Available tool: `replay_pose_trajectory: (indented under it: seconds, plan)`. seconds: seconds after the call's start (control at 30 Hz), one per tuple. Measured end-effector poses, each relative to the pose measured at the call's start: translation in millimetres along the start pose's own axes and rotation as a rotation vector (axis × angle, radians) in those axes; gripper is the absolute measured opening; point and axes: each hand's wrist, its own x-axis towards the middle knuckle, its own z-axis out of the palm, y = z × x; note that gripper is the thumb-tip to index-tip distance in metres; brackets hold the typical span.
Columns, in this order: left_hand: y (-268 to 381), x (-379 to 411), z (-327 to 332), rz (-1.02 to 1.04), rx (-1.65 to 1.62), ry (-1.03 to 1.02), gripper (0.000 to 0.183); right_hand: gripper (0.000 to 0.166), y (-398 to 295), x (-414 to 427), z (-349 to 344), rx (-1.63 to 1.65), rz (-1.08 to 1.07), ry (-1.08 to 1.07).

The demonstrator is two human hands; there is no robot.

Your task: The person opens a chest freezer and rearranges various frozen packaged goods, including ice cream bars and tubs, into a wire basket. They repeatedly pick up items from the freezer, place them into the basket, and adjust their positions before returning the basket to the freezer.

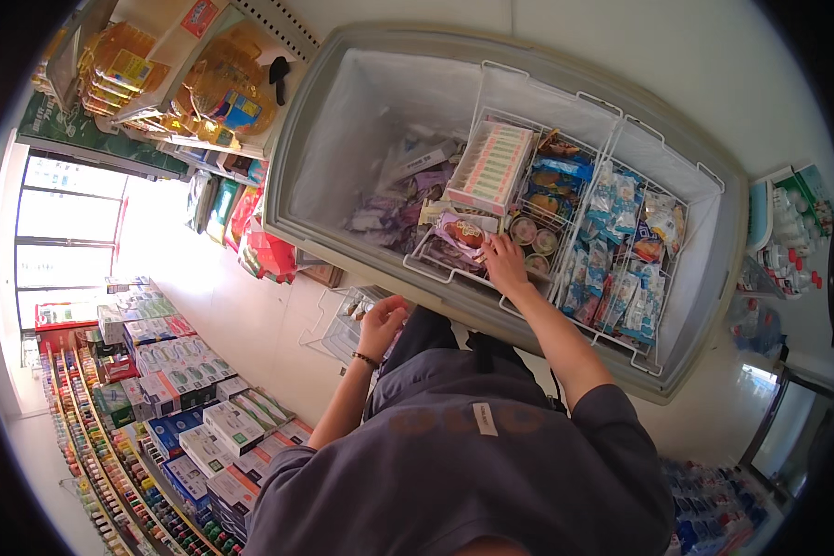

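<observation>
A large chest freezer (417, 292) stands uncovered before me, with white wire baskets (452, 278) inside. My right hand (506, 260) reaches in over the near wall, its fingers at the end of a purple-and-brown ice cream wrapper (462, 235); whether they grip it I cannot tell. Round tubs (524, 231) lie just right of those fingers. Behind is a pink-edged carton (492, 167) of wrapped bars. My left hand (383, 321) hangs outside the freezer by my leg, fingers curled; something pinkish shows at its palm, partly hidden. Blue-and-white packets (625, 292) fill the right basket.
Loose purple packets (382, 212) lie on the freezer's floor at left. An empty-looking wire basket (330, 323) stands on the floor by my left hand. Oil bottles (233, 97) fill shelves at upper left; stacked cartons (233, 424) stand at lower left.
</observation>
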Motion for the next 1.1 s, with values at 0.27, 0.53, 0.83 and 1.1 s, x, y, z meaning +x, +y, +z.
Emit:
replay_pose_trajectory:
  seconds: [0.27,0.53,0.83,1.1]
  plan:
    - [-12,40,-78,0.142,-0.05,0.202,0.028,0.03,-32,33,-20,-0.053,-0.029,0.208]
    - [22,134,-206,0.269,0.255,0.623,0.027,0.015,-118,124,-2,0.558,-0.103,-0.051]
    - [27,261,-314,0.283,0.908,0.981,0.044,0.043,-127,264,207,1.306,1.049,-0.662]
    - [-4,273,-315,0.273,0.54,0.847,0.049,0.075,-126,293,326,1.4,1.423,-0.554]
